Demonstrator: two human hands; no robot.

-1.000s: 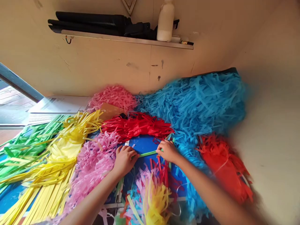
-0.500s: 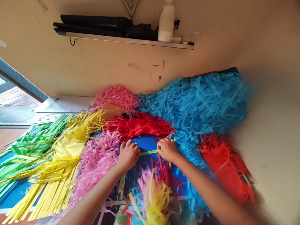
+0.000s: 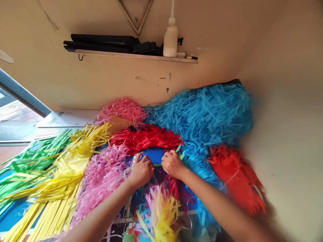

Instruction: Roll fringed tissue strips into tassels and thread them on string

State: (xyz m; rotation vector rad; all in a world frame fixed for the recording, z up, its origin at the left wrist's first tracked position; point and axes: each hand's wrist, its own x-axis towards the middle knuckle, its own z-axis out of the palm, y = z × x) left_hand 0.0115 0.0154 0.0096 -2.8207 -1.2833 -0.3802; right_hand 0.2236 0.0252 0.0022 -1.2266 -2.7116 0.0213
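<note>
A thin green paper strip runs between my two hands, low over the blue tabletop. My left hand is closed on the strip's left part, beside a heap of pink paper fringe. On the other side, my right hand pinches the strip, and pale green ends stick out past its fingers. Red paper fringe lies just beyond both hands. Nearer me is a bunch of yellow fringe mixed with pink and blue strips. My fingers cover most of the strip.
Blue fringe is heaped against the wall, with red-orange fringe at the right. Yellow and green fringes spread over the left side. Above, a wall shelf holds a white bottle and black items.
My hands have come closer together, so less of the green strip shows between them. The camera view has tilted up slightly, showing more of the wall and bottle.
</note>
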